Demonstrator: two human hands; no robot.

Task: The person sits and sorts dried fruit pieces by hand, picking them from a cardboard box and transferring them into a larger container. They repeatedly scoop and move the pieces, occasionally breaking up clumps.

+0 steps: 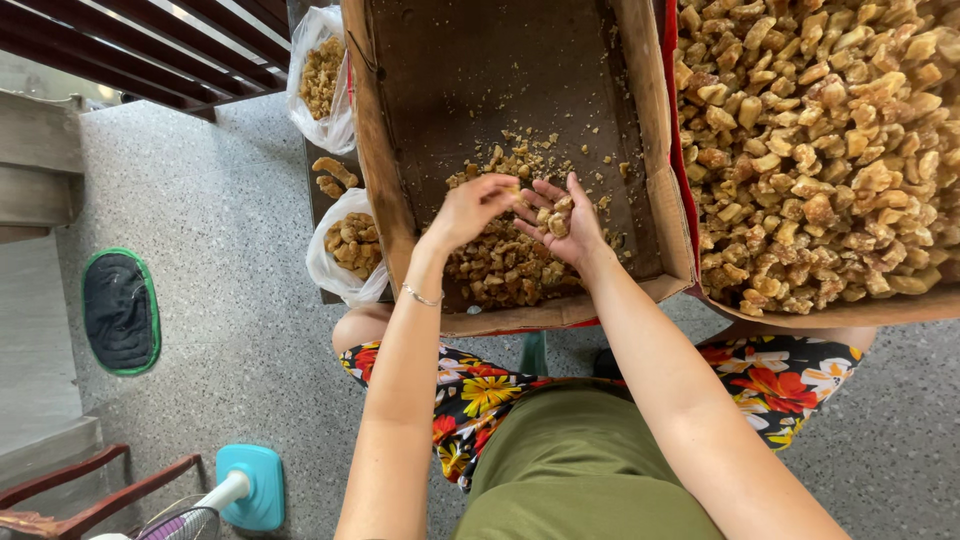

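Mostly bare, the cardboard box [420, 110] (brown chunks [500, 265]) — right hand [565, 225] cupping some — left grip [470, 208] pinching.

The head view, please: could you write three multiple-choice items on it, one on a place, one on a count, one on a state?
1. Where does the fuller box lie?
A. right of the emptier box
B. on the floor mat
C. under the fan

2. How many clear plastic bags of pieces lie left of the boxes?
A. none
B. two
C. five

3. How is the right hand?
A. clenched
B. palm up, cupping pieces
C. flat on the floor

Key: 1 A, it fills the right side; 2 B, two bags show; 3 B, the left hand picks from it.
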